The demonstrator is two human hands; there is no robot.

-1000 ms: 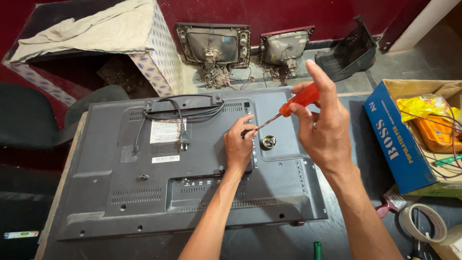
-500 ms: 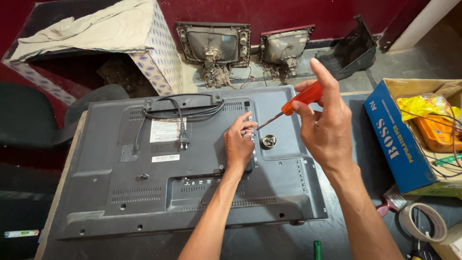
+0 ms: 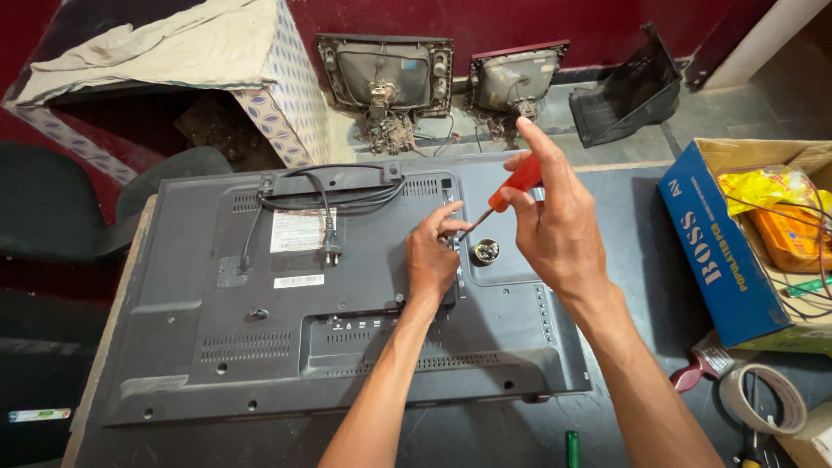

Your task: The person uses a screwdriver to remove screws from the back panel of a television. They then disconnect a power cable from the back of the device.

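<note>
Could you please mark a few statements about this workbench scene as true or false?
1. The right hand holds a screwdriver with an orange-red handle. True.
2. The flat-screen television lies screen up. False: its grey back panel faces up.
3. The left hand rests on the television's back, fingers at the screwdriver tip. True.
4. The power cord hangs off the table edge. False: it is coiled on the back panel.
5. The blue cardboard box sits to the left of the television. False: it is on the right.
</note>
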